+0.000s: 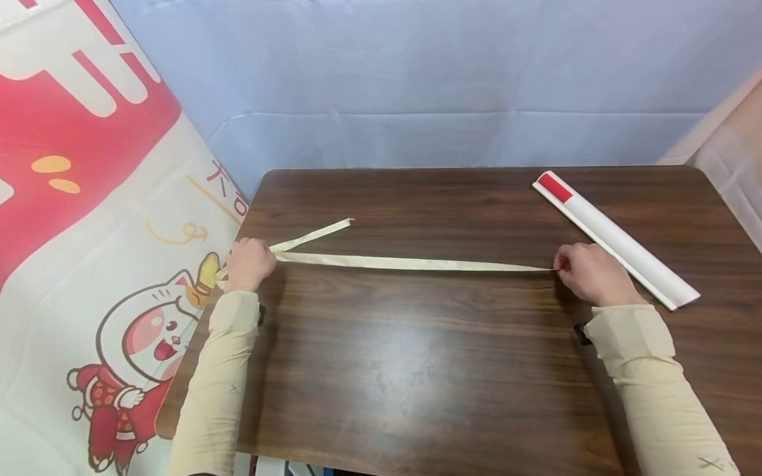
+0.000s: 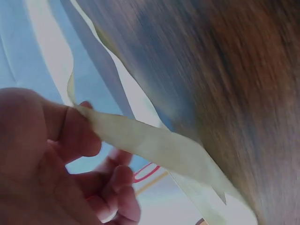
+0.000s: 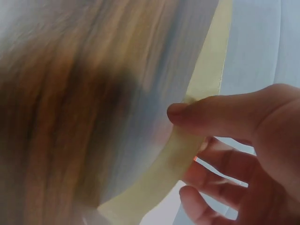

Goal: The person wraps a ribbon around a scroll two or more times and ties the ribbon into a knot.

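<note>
A pale cream ribbon (image 1: pixel 411 263) runs nearly straight across the table between the two hands. At the table's left edge, my left hand (image 1: pixel 249 264) pinches it between thumb and finger, as the left wrist view shows on the ribbon (image 2: pixel 140 138). A loose tail (image 1: pixel 315 235) lies slanting to the back right of that hand, and a short fold shows on its left side. On the right, my right hand (image 1: pixel 589 271) pinches the ribbon close to its other end. The right wrist view has the thumb (image 3: pixel 201 115) pressed on it, with a short free end hanging past.
A long white profile-like piece (image 1: pixel 625 241) with a red patch lies diagonally at the back right, just behind the right hand. The brown wooden table (image 1: pixel 417 370) ends at a pale blue cloth (image 1: pixel 417 132). A printed cartoon cloth (image 1: pixel 143 344) hangs along the left side.
</note>
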The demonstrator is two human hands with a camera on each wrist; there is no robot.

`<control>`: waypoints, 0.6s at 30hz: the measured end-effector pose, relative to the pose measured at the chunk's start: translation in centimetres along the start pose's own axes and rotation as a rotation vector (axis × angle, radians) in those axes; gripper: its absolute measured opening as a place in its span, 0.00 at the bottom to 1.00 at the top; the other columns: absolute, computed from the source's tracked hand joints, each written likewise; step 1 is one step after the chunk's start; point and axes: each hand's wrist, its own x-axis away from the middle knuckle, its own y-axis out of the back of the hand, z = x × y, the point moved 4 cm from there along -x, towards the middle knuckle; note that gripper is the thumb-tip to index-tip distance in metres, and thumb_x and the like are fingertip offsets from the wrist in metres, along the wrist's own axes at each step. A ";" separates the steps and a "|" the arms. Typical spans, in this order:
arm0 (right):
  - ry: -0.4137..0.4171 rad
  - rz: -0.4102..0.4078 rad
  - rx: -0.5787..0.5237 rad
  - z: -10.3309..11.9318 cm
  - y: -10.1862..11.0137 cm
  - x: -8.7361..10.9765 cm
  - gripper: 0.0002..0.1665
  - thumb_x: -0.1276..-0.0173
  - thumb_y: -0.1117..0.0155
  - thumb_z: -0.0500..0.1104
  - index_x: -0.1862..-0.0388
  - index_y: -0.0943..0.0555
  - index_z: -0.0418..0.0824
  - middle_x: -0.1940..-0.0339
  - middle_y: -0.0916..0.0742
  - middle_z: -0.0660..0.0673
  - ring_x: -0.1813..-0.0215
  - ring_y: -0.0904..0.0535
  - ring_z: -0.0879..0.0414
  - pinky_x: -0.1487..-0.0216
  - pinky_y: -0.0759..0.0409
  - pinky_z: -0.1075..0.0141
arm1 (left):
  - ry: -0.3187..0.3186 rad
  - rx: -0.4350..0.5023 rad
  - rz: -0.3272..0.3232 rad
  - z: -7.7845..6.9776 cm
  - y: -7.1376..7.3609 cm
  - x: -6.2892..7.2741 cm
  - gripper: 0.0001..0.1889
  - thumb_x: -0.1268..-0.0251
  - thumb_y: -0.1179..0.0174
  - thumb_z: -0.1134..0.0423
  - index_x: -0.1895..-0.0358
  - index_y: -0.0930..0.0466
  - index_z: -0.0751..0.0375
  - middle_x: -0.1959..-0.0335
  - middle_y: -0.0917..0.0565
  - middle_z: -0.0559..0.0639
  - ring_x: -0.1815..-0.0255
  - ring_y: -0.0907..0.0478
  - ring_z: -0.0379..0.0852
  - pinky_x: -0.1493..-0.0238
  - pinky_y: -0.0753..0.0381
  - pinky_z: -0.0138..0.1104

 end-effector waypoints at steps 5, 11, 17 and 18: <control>0.017 -0.042 0.025 -0.4 -0.1 0.4 0.04 0.49 0.39 0.31 0.74 0.20 0.38 0.75 0.17 0.42 0.70 0.22 0.45 0.70 0.26 0.49 | 0.004 -0.017 0.106 0.3 -0.5 0.1 0.18 0.40 0.62 0.65 0.63 0.21 0.72 0.48 0.25 0.74 0.43 0.33 0.74 0.45 0.32 0.64; 0.017 0.010 0.004 -0.5 -0.7 0.9 0.05 0.49 0.39 0.31 0.72 0.20 0.37 0.73 0.18 0.40 0.69 0.22 0.47 0.67 0.25 0.50 | -0.060 0.018 0.022 0.0 -0.6 0.1 0.18 0.38 0.61 0.65 0.60 0.23 0.74 0.51 0.30 0.75 0.46 0.35 0.73 0.49 0.30 0.63; 0.001 0.109 0.010 0.1 -0.8 1.1 0.11 0.48 0.35 0.36 0.65 0.19 0.35 0.65 0.18 0.35 0.61 0.23 0.41 0.60 0.26 0.46 | -0.167 0.098 0.019 -1.8 -0.6 0.8 0.17 0.35 0.59 0.65 0.53 0.24 0.72 0.50 0.28 0.71 0.43 0.33 0.70 0.45 0.30 0.59; -0.010 0.126 0.018 0.3 -0.8 1.2 0.12 0.48 0.34 0.38 0.63 0.18 0.35 0.62 0.18 0.34 0.59 0.24 0.40 0.59 0.26 0.45 | -0.204 0.108 0.032 -2.4 -0.7 1.0 0.17 0.35 0.58 0.64 0.53 0.23 0.72 0.50 0.26 0.70 0.44 0.32 0.68 0.44 0.30 0.58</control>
